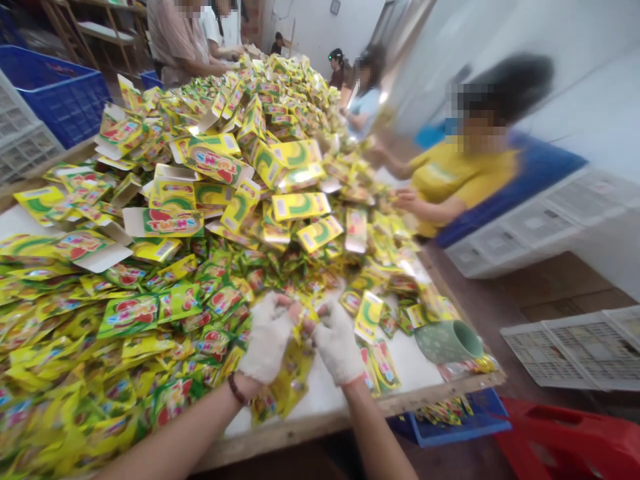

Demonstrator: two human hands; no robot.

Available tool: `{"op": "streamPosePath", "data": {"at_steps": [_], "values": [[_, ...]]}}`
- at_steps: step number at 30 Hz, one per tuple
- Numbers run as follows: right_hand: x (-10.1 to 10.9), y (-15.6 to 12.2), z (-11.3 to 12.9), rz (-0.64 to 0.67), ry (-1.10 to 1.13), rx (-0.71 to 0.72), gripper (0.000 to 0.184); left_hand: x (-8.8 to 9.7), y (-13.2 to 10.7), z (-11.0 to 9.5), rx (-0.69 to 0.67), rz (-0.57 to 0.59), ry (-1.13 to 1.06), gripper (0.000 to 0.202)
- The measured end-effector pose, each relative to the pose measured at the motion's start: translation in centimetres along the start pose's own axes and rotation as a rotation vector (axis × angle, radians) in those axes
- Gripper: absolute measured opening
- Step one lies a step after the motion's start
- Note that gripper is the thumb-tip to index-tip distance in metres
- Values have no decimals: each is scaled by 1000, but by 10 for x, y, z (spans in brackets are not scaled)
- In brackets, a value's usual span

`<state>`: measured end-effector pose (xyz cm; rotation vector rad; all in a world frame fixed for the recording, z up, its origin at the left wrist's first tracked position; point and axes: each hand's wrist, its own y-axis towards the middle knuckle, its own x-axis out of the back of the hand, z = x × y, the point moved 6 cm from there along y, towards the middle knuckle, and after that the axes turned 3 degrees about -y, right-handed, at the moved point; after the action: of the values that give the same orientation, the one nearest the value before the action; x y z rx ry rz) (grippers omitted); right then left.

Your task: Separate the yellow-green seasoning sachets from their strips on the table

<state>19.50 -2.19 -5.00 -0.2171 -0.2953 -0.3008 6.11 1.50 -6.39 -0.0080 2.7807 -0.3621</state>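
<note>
My left hand [269, 339], in a white fingerless glove with a beaded bracelet at the wrist, pinches a yellow candy sachet [303, 321] close to the table's front edge. Facing it, my right hand [338, 341], gloved alike, has its fingers closed on the same sachet. A strip of yellow sachets [290, 383] lies or hangs beneath my hands; motion blur hides whether it joins the held one. Left of them spreads a heap of green and yellow sachets [133, 313]. By my right hand lies a small yellow box [369, 317].
A big pile of yellow boxes [300, 157] covers the table behind. A green cup [450, 341] lies sideways at the right corner. Below are a blue crate [460, 427] and a red stool [570, 440]. A person in yellow [450, 173] works at the right side; others stand farther back.
</note>
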Motion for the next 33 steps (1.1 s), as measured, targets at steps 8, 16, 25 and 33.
{"op": "streamPosePath", "data": {"at_steps": [8, 16, 25, 33], "values": [[17, -6, 4, 104, 42, 92, 28, -16, -11, -9, -197, 199, 232, 11], [139, 18, -30, -171, -481, -19, 40, -19, -7, -7, -300, 289, 496, 9], [87, 16, 5, -51, -644, 383, 36, -46, -12, -32, -536, 449, 740, 18], [48, -32, 17, 130, -635, 579, 26, -69, -2, -38, -635, 681, 1424, 16]]}}
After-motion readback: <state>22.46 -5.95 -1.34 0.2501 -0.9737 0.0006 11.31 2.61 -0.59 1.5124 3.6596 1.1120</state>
